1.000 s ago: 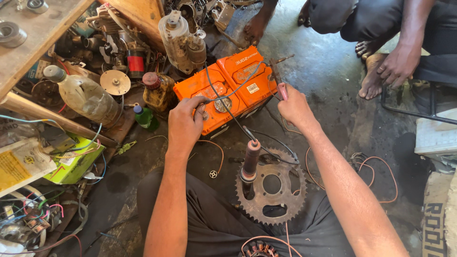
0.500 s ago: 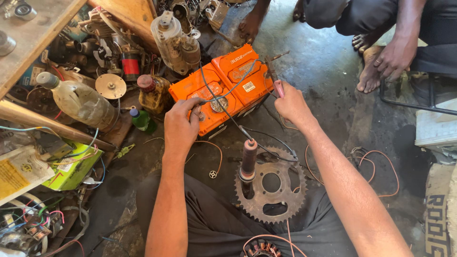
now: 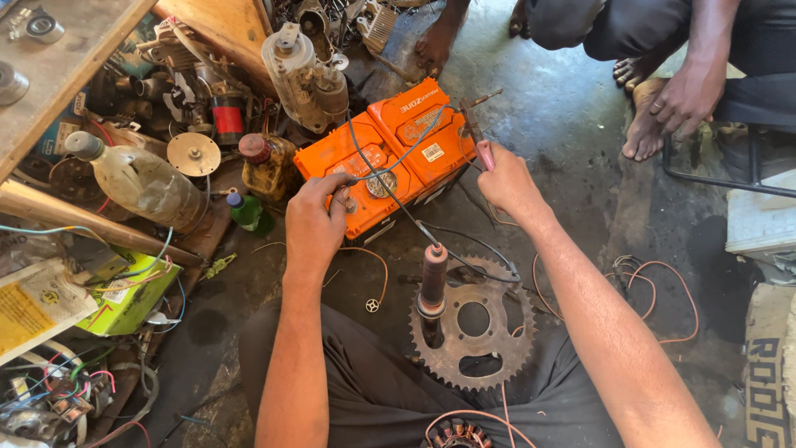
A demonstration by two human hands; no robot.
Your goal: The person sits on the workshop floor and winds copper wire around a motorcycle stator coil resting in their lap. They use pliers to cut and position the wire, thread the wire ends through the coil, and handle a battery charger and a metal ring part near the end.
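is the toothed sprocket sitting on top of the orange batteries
No, the sprocket lies on the floor near the person's lap, apart from the two orange batteries, which the left hand touches.

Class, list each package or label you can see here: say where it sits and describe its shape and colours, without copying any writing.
White sticker: small rectangle on the orange battery top.
Green box: left, tilted, wires over it.
Yellow-and-white package: far left, flat.
Printed sack: right edge, pale with dark lettering.
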